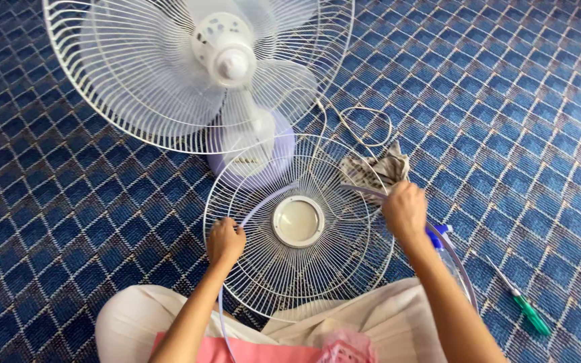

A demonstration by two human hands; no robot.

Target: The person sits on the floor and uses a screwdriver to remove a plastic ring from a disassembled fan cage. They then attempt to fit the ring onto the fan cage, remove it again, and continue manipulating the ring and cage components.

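A white electric fan with pale translucent blades (196, 67) lay on the blue diamond-patterned carpet (48, 202), its rear wire guard still on and its lilac base just beyond the loose guard. Nearer the person, the detached round white wire fan guard (297, 269) rested over the lap. The left hand (225, 240) was closed on a thin pale plastic rim band (263, 202) at the guard's left edge. The right hand (405, 210) gripped the same band at the right edge, fingers curled shut. Just beyond it lay a crumpled patterned cloth (378, 171) and a white cord (364, 124). Farther right lay a blue-capped spray bottle (438, 235), then a green-handled screwdriver (522, 309).
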